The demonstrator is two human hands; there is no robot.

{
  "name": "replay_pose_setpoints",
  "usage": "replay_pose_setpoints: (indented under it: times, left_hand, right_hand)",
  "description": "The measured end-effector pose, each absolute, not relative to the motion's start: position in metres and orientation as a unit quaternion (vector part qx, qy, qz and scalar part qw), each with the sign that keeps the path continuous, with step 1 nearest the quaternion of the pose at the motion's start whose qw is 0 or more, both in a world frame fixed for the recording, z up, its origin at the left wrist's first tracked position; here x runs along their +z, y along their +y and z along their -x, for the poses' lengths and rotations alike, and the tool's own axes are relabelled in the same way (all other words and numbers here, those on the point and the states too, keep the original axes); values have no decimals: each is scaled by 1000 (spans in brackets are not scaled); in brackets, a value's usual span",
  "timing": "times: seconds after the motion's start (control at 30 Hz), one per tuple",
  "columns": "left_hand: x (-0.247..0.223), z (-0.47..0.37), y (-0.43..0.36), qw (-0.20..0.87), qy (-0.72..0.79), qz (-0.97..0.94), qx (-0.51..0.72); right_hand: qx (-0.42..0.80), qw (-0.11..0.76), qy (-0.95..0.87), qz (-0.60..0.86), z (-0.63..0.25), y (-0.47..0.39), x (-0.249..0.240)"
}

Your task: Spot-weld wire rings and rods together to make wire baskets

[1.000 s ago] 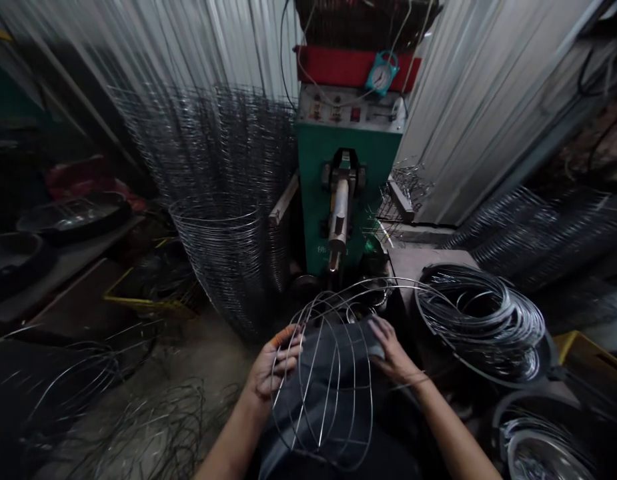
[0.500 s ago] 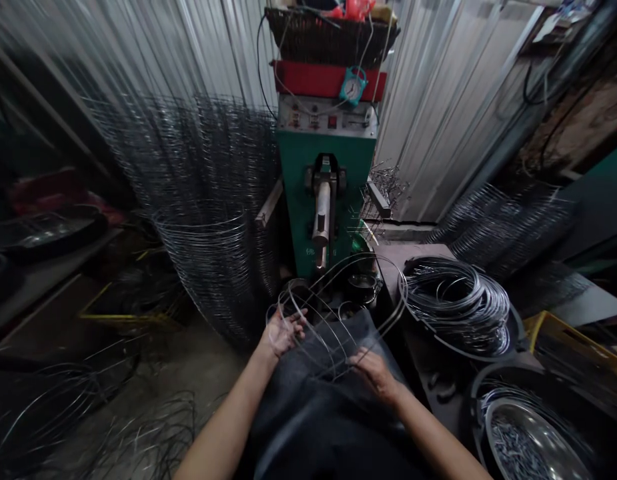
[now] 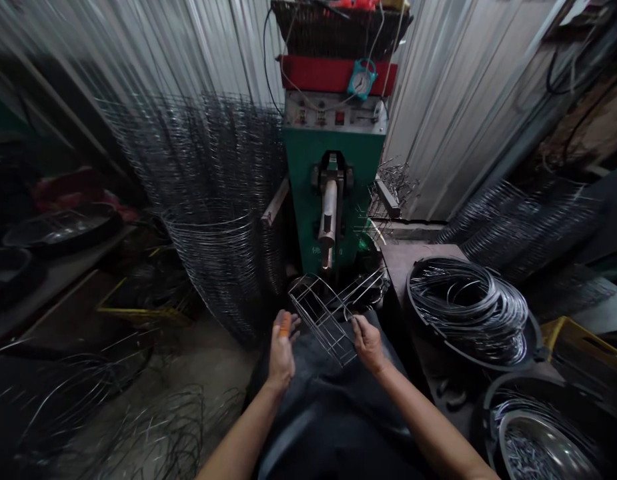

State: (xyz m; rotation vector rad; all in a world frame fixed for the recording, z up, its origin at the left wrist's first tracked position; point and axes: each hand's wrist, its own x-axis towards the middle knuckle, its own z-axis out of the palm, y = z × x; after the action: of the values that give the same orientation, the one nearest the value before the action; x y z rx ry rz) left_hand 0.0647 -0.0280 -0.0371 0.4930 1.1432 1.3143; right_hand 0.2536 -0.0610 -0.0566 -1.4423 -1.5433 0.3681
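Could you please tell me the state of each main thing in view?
Wire frame: tilted, held
Right hand: closed on the frame
Left hand: open, beside the frame
Machine: upright; power unclear
Clock: face outward, time unreadable
Wire hoops: stacked
Tub: filled with wire loops
Bowl: holding small metal pieces

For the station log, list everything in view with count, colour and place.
Wire frame: 1, silvery, above the lap
Machine: 1, green, centre
Red panel: 1, red, machine top
Clock: 1, teal, against the red panel
Basket: 1, dark, above the red panel
Wire stacks: several, grey, left of the machine and back right
Basins: 4, black, two right, two far left
Wire rings: many, silvery, upper right basin
Bowl: 1, silvery, lower right basin
Crates: 2, yellow, left and right
Dark cloth: 1, black, over the lap
Left grip: 1, orange finger band, open beside the frame
Right grip: 1, bare, holding the frame
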Motion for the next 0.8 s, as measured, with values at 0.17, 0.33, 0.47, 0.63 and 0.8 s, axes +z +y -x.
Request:
replay_pose_setpoints:
  times: [0.17,0.33,0.47,0.63,0.8]
  left_hand:
    - [-23,-101,-25,652,419,-263,575]
    - [-14,-108,1,650,396,-249,599]
    - [-15,-96,14,676,386,-264,569]
    - [-18,-90,26,691,373,-278,553]
    - [-19,-89,38,697,372,-262,555]
  right_hand:
    - [163,494,-617,591,-232,-42,-55]
    - [169,472,-646,575,-240,-32,-40]
    - [53,469,-660,584,-281,-14,-5]
    - [51,342,-749,565,-315,31,28]
    - [220,255,-784,522,-318,62,22]
